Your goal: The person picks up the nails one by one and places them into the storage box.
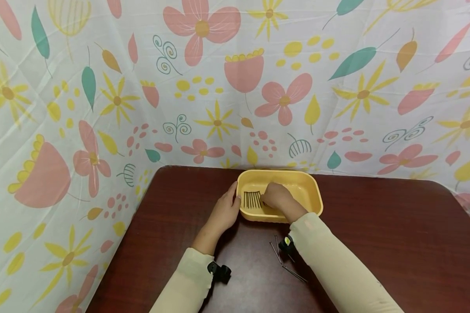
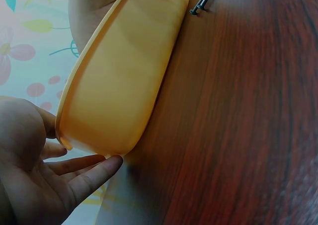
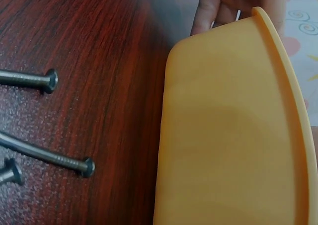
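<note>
Yellow tray (image 1: pixel 305 193) wall sits against the left hand (image 1: pixel 224 211), whose fingers reach out fairly straight and touch the tray's left end, the thumb beside the rim. The right hand (image 1: pixel 277 196) dips inside the tray, its fingers bent downward and mostly hidden; whether they hold anything, I cannot tell. Just left of these fingers, a row of dark nails (image 1: pixel 252 200) lies side by side on the tray's floor. The tray stands at the far edge of the dark reddish-brown bench (image 1: pixel 360 243), between its two far corners. Several loose nails (image 1: pixel 295 274) lie on the bench, nearer the wearer than the tray and beside the right wrist. Pale sleeves (image 1: pixel 346 261) cover both forearms. Beyond the bench's far and left edges hangs white cloth (image 1: pixel 141 65) printed with pink, yellow and green flowers and leaves.
</note>
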Demonstrator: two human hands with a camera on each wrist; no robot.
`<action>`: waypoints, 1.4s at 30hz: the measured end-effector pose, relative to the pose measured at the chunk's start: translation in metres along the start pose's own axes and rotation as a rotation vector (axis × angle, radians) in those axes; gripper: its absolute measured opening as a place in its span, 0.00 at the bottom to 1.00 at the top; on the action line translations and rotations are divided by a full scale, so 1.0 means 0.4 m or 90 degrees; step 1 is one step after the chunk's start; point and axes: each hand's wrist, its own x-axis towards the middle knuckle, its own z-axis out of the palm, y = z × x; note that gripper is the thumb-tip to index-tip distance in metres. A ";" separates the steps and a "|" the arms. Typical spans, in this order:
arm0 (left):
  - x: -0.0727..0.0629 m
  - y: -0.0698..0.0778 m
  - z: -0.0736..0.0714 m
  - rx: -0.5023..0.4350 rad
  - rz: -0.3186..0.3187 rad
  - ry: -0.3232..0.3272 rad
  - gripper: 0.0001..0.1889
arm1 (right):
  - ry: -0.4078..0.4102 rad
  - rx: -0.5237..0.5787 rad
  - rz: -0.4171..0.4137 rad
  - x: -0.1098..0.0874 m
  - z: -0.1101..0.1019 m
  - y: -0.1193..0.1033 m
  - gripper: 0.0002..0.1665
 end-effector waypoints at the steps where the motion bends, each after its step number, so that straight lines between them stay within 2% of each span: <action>1: 0.000 -0.001 0.000 0.000 0.000 0.000 0.31 | 0.002 -0.001 -0.002 0.000 0.001 0.001 0.20; 17: 0.002 0.002 -0.001 0.004 0.000 -0.002 0.31 | 0.005 0.010 -0.004 0.006 0.006 0.006 0.19; 25: 0.000 0.002 0.000 0.006 0.008 0.010 0.30 | 0.005 0.017 0.001 0.002 0.008 0.003 0.18; 42: -0.001 0.004 0.002 0.016 0.004 0.008 0.31 | -0.002 0.021 -0.004 -0.001 0.008 0.002 0.26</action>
